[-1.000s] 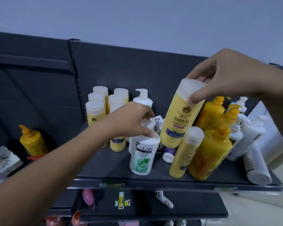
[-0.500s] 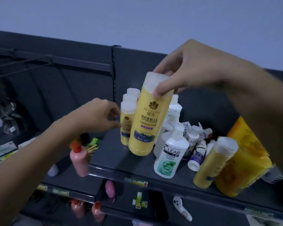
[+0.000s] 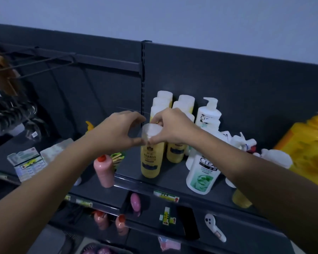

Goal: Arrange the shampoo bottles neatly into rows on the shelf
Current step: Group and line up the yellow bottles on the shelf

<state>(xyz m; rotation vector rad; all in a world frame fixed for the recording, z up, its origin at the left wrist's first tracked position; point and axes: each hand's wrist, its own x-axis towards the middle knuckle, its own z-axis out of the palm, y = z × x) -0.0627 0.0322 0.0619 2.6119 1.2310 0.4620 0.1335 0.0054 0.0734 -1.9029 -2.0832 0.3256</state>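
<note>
Since earlier, yellow herbal bottle (image 3: pixel 151 158) has come down upright at front of yellow row (image 3: pixel 162 105). Right hand (image 3: pixel 174 127) pinches its cap; left hand (image 3: pixel 117 131) curled, thumb touching. Placing step; next: release, square it up.

Herbal bottle now down on the shelf, both my hands on its cap

A second ago my right hand (image 3: pixel 174 126) held the yellow herbal bottle (image 3: pixel 151 158) in the air, tilted, over the jumble of bottles; now it stands upright on the shelf (image 3: pixel 173 182), at the front of the left yellow row, just ahead of the other yellow bottles (image 3: pixel 176 153). My left hand (image 3: pixel 117 132), which was on the white pump bottle (image 3: pixel 202 174) and then hung free, has come across and its fingers (image 3: pixel 136 141) touch the pale cap opposite my right. My view has swung left, so the big orange-yellow bottles (image 3: pixel 308 149) sit at the right edge.
</note>
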